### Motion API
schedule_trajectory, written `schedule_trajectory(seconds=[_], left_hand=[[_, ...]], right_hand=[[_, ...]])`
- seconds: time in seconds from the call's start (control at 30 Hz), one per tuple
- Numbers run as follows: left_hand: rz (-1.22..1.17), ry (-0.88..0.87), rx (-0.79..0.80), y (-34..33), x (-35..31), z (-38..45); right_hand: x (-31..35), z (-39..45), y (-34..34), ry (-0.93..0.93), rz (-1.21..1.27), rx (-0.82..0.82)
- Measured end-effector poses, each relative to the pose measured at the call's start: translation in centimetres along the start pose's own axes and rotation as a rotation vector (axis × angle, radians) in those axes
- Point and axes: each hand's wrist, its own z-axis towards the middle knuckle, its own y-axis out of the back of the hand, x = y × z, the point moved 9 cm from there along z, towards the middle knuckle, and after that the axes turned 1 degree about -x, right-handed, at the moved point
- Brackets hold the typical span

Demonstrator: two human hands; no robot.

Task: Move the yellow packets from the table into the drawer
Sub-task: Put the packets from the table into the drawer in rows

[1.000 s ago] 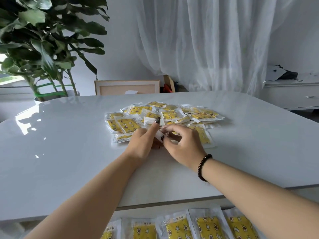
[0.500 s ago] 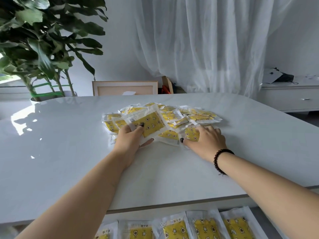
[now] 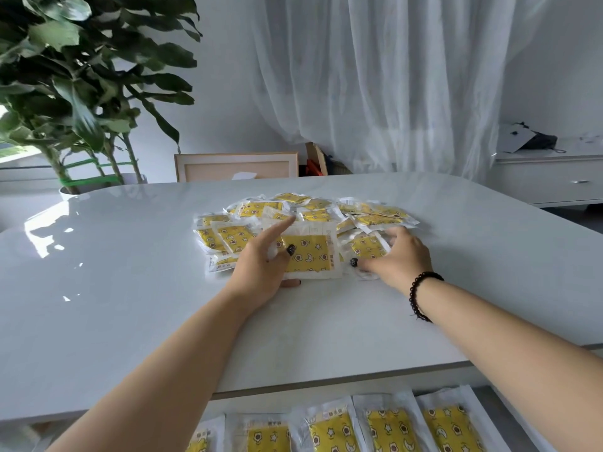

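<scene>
A wide white counter [image 3: 130, 288] is seen carrying a loose heap of yellow packets [image 3: 310, 216] near its middle, well apart from the near edge; below that edge a drawer [image 3: 509, 406] is shown pulled out, with a row of packets already laid flat inside it. One packet [image 3: 310, 256] is held raised off the heap by the left hand [image 3: 261, 272], pinched between the thumb on its printed face and fingers beneath, the index finger stretched out over the pile. The right hand [image 3: 399, 256] is spread palm down over another packet [image 3: 368, 247] at the heap's near right, fingers splayed and thumb at its edge; no closed grip is shown there yet. Trouble would most likely come from the slick film wrappers: with only a thumb pinch, the raised packet could be let slip during the carry to the drawer, and neighbouring packets could be dragged or scattered toward the counter edge if the right hand sweeps rather than lifts
</scene>
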Motion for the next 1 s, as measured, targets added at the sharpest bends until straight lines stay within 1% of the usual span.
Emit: schedule_trajectory(seconds=[0.1,0.17,0.23,0.3,0.37,0.43,0.5,0.6,0.67,0.73,0.87,1.0], left_hand=[[-0.043,0.058,-0.041,0.2,0.4,-0.1],[-0.055,0.069,-0.075,0.4,0.4,-0.1],[-0.060,0.080,-0.105,0.7,0.5,0.0],[-0.072,0.092,-0.128,0.9,0.7,0.1],[-0.086,0.081,-0.126,1.0,0.7,0.0],[-0.094,0.063,-0.111,0.9,0.6,0.0],[-0.097,0.050,-0.103,0.9,0.6,0.0],[-0.083,0.023,-0.081,0.8,0.6,0.1],[-0.014,-0.029,-0.065,0.8,0.0,0.0],[0.020,-0.060,-0.052,0.8,-0.2,0.1],[-0.034,-0.050,-0.028,0.5,-0.3,0.1],[-0.175,-0.018,0.067,-0.5,-0.4,-0.1]], right_hand=[[-0.7,0.3,0.9,-0.031,0.064,-0.021],[-0.6,0.2,1.4,-0.005,0.114,-0.078],[0.2,-0.2,2.1,0.082,0.218,-0.147],[1.6,-1.0,2.6,0.216,0.330,-0.176],[2.8,-1.9,2.3,0.317,0.397,-0.131],[3.7,-2.6,1.7,0.374,0.419,-0.081],[3.9,-2.9,1.3,0.373,0.463,-0.055],[3.3,-2.2,0.0,0.272,0.456,0.026],[2.7,-1.7,-1.2,0.187,0.407,0.097],[2.3,-1.5,-1.8,0.138,0.393,0.122],[2.8,-1.8,-1.7,0.170,0.411,0.100],[4.2,-2.6,-1.8,0.204,0.540,0.078]])
